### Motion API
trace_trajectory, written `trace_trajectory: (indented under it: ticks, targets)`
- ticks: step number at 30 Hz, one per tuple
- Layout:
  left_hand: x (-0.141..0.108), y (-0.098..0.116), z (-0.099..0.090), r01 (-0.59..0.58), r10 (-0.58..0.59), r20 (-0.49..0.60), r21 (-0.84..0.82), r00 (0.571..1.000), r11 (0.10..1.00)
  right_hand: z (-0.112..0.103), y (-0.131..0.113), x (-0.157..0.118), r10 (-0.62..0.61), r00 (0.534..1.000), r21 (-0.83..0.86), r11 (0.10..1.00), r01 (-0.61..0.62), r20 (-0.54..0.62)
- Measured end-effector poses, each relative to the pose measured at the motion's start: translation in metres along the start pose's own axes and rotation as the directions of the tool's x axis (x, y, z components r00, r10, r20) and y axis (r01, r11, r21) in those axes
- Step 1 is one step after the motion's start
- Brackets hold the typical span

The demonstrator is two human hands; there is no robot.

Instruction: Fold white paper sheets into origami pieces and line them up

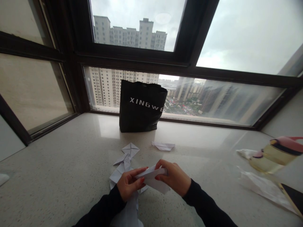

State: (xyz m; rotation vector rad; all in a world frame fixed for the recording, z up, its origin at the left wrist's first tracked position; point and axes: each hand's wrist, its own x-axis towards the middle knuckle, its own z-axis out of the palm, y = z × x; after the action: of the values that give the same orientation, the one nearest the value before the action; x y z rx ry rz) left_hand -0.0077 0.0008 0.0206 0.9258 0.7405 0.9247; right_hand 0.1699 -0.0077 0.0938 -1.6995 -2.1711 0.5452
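Note:
A partly folded sheet of white paper [155,180] is held above the counter between both hands. My left hand [130,184] pinches its left end between thumb and fingers. At its upper right edge, my right hand [174,176] grips it the same way. Under and behind my left hand lie several folded white paper pieces [118,173], partly covered by the hand. One of them, a creased diamond shape [131,149], rests at the far end of this group. Farther off, a flat folded paper boat shape [163,146] lies apart.
A black bag [142,110] with white lettering stands upright against the window. On the right are a yellowish bottle with a pink lid [274,154], crumpled white tissue [265,189] and a dark phone-like object [293,197]. The pale speckled counter [71,157] ends at the window frame.

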Motion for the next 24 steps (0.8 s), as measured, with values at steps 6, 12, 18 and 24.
trace_trajectory:
  ticks: [6,12,18,24]
  targets:
    - [0.001,-0.003,-0.002,-0.025,0.025,-0.001,-0.018,1.000,1.000,-0.001,0.002,0.001,0.026,0.999,0.084,0.996,-0.027,0.022]
    - [-0.003,-0.001,0.002,-0.055,0.055,-0.005,-0.038,0.998,0.998,-0.003,0.007,0.003,-0.016,0.996,0.237,0.972,-0.004,0.084]
    - [-0.004,0.000,0.003,-0.047,0.047,-0.006,-0.042,0.999,0.998,0.000,0.010,0.005,-0.005,0.997,0.244,0.970,-0.015,0.079]
    - [-0.002,0.001,0.003,-0.014,0.014,0.004,-0.011,1.000,1.000,0.005,0.005,0.002,0.012,0.999,0.165,0.986,-0.020,0.047]
